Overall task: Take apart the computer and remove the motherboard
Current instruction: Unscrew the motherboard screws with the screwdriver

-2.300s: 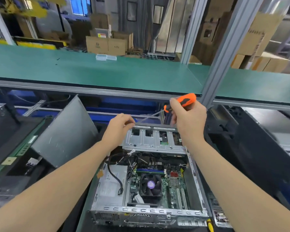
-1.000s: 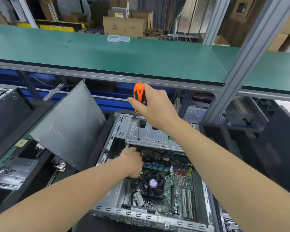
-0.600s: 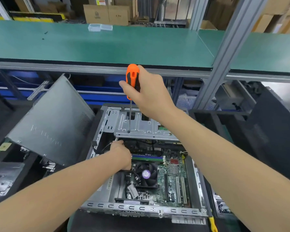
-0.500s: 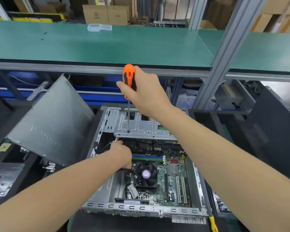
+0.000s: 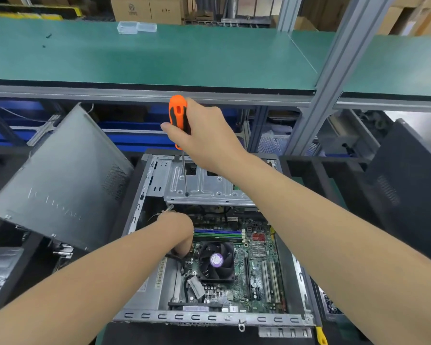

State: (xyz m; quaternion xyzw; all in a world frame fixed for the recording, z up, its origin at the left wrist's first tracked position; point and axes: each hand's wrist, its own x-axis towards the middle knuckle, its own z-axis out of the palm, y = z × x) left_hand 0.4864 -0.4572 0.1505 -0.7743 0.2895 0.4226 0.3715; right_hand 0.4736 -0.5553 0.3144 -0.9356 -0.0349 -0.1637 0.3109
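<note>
— What is the right hand (image 5: 204, 135) doing?

— Its fingers (image 5: 168, 127) are clamped round the orange and black handle of a screwdriver (image 5: 178, 118), held upright. The thin steel shaft runs down and its tip meets a hole in the stamped, ribbed metal drive cage (image 5: 204, 188) at the far end of the computer case (image 5: 209, 317).

— And the left hand (image 5: 181, 231)?

— Down inside the case, just beside the cage's near edge, curled among black cables; whether its fingers grip anything I cannot tell.

— Where is the motherboard (image 5: 256, 265)?

— Flat in the open case, green and crowded with small parts. A round black fan (image 5: 217, 260) with a purple hub sticker sits on it, blue and green memory sticks (image 5: 218, 235) lie toward the cage, and pale long slots run along its right side.

— Any writing?

— A barcode label on the grey metal box at the case's left; too small to read. The grey side panel (image 5: 60, 180), perforated with vent holes, leans left of the case with embossed lettering I cannot make out. A clear plastic box (image 5: 136, 27) rests at the far edge of the green-matted counter (image 5: 159, 56).
</note>
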